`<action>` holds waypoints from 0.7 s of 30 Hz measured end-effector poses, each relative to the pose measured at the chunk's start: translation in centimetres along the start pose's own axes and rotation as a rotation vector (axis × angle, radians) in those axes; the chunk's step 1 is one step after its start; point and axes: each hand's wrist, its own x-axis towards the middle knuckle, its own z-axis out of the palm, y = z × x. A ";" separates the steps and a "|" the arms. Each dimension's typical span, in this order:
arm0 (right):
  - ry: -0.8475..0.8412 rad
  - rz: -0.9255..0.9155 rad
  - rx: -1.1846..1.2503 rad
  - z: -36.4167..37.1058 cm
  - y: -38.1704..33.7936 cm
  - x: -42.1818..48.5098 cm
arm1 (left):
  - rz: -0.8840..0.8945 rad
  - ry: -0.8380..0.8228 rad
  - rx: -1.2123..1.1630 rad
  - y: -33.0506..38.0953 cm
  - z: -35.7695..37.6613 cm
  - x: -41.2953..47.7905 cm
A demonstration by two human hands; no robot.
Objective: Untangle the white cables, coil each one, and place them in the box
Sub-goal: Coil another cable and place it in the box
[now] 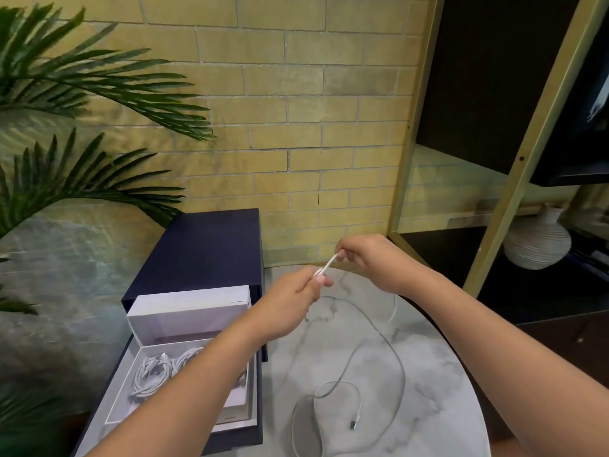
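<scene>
**A:** In the head view, what do we hold?

**B:** Our left hand (295, 293) and right hand (367, 258) each pinch the white cable (397, 354). The fingers of both are curled and clamped on a short taut piece of it. The right hand is at two o'clock from the left one.

**A:** And the rest of the cable?

**B:** It lies in loose loops on the table (441, 400), at six o'clock from our hands, and its plug (354, 424) is at the near end. The box (188, 315) stands open at eight o'clock, with coiled cables (151, 374) inside.

**A:** So which step is this?

**B:** We think we are starting to coil this cable. Next we need to wind even loops without new knots, then carry the coil to the box.
</scene>
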 end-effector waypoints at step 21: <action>-0.212 0.154 0.067 7.0 -3.0 -3.6 | -0.163 0.178 -0.612 0.5 1.2 2.9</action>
